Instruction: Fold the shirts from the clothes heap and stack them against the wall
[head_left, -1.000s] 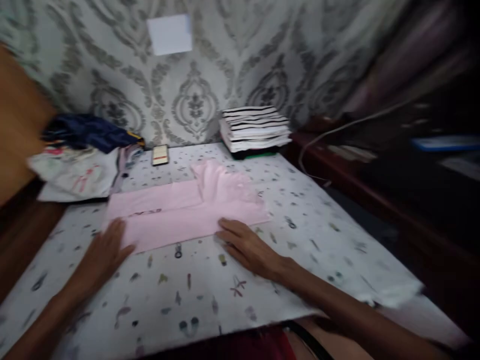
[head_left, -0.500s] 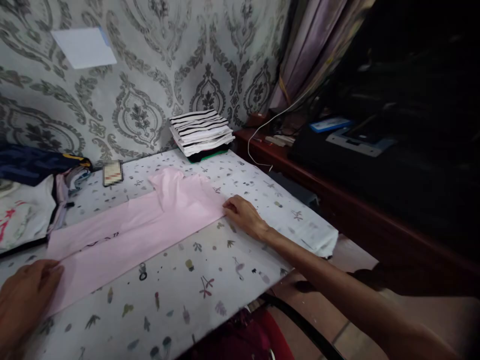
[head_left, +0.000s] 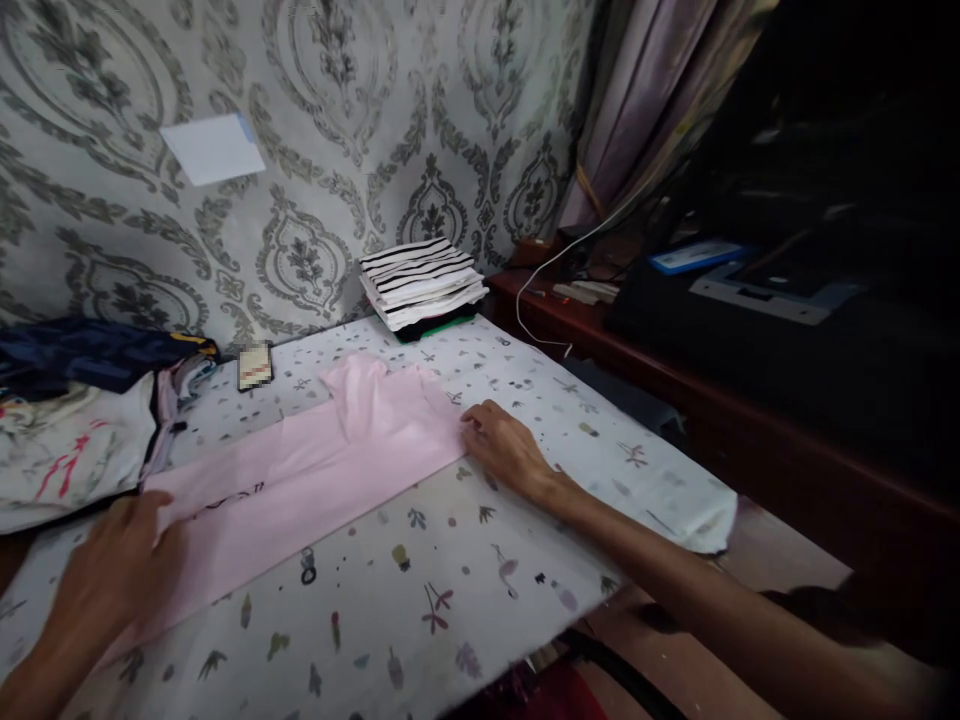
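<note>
Pink garment [head_left: 360,450] between left hand [head_left: 124,555], right hand [head_left: 508,448]; seemingly touching both.

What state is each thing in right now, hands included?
Pink garment: flat, partly folded, creased.
Left hand: at garment's left end.
Right hand: curled at garment's right end.
Striped stack: folded, piled.
Clothes pile: uneven, dark cloth on top.
Phone: lying face up, contents unreadable.
Cable: slack.
Tablecloth: spread.
</note>
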